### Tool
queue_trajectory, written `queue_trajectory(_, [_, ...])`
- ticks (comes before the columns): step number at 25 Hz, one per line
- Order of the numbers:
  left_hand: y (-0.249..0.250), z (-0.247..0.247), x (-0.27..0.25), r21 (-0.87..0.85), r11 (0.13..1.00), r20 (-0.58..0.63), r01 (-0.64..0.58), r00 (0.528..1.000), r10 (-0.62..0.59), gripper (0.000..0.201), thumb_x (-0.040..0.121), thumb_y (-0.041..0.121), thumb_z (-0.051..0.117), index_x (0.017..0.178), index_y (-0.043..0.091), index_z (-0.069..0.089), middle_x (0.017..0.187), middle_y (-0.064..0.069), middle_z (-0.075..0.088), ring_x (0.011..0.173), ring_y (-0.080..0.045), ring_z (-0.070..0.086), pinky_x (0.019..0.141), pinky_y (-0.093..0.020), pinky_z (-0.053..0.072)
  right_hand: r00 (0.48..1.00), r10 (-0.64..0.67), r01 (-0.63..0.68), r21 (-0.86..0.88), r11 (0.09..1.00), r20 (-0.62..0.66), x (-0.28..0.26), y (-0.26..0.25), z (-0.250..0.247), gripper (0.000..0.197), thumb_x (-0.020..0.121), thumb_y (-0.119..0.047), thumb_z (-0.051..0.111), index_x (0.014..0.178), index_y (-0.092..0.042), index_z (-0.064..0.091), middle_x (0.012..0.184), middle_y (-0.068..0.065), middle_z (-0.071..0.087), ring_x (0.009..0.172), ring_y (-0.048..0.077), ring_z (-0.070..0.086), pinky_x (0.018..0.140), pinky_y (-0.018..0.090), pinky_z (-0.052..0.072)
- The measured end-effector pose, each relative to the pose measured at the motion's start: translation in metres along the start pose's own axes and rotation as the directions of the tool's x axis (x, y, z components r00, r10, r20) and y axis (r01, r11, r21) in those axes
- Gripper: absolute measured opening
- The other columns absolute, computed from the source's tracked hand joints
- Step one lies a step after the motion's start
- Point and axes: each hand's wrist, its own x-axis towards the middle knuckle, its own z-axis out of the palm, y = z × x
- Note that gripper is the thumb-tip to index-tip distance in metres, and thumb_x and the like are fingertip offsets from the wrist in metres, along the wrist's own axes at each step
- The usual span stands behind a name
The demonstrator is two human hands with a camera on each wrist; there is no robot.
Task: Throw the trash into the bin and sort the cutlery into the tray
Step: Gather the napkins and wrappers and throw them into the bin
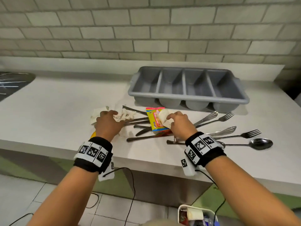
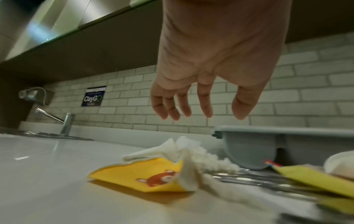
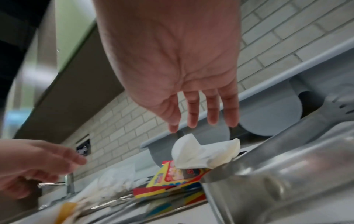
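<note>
My hands, left (image 2: 206, 72) and right (image 3: 180, 72), hover spread, holding nothing. Crumpled tissues (image 1: 121, 115) and snack wrapper (image 1: 155, 122) lie atop cutlery (image 1: 228, 137) on surface (image 1: 57, 103). Light, soft: I'd pinch bunched folds.

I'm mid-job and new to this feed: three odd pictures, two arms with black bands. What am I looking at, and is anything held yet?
No machine: a person's bare hands, with cameras strapped on. The big view looks down from the head; the other two look along each palm from the wrists. On the counter stand an empty grey tray and a heap of knives, forks, a spoon, crumpled napkins and a yellow wrapper. A bin sits on the floor below. The left hand hovers over the napkins, the right hand over a white napkin on the wrapper. The wrist views show fingers spread above them: no grip on anything yet.
</note>
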Motion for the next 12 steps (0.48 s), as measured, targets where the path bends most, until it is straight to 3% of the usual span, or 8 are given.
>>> queue_trajectory(3, [-0.031,0.001,0.022,0.207,0.972,0.187,0.114,0.97,-0.154,0.081,0.072,0.046,0.07,0.141,0.027,0.033,0.146,-0.016,0.03,0.133,-0.041,0.033,0.111,-0.049,0.032,0.999,0.03,-0.031,-0.04,0.999,-0.032,0.032,-0.001,0.005,0.045,0.088,0.002,0.044,0.127,-0.019,0.053,0.137,0.011,0.043,0.129,0.031,0.036,0.106,0.042,0.037])
queue_trajectory(6, [-0.053,0.008,0.031,0.266,0.953,0.365,0.143,0.9,-0.237,0.099,0.067,0.056,0.07,0.147,0.031,0.016,0.155,-0.018,0.015,0.139,-0.044,0.025,0.114,-0.052,0.027,0.998,0.055,-0.052,-0.118,0.992,0.02,0.053,0.003,0.009,0.052,0.088,-0.011,0.053,0.137,-0.022,0.041,0.144,0.011,0.038,0.135,0.032,0.029,0.111,0.048,0.033])
queue_trajectory(10, [-0.061,0.012,0.034,0.374,0.927,0.327,0.042,0.929,-0.174,0.082,0.07,0.06,0.061,0.138,0.027,0.031,0.139,-0.016,0.037,0.125,-0.041,0.042,0.105,-0.046,0.039,0.981,0.161,-0.137,-0.197,0.971,0.112,0.061,0.005,0.013,0.087,0.077,-0.032,0.068,0.147,-0.025,0.016,0.152,0.013,0.03,0.143,0.035,0.018,0.111,0.055,0.031])
queue_trajectory(12, [-0.061,0.01,0.037,0.411,0.911,0.333,0.033,0.925,-0.183,0.073,0.072,0.058,0.06,0.133,0.025,0.037,0.136,-0.015,0.038,0.124,-0.04,0.042,0.104,-0.044,0.039,0.974,0.187,-0.154,-0.237,0.959,0.124,0.063,0.003,0.014,0.09,0.074,-0.037,0.071,0.146,-0.023,0.019,0.148,0.015,0.036,0.14,0.036,0.024,0.109,0.054,0.034])
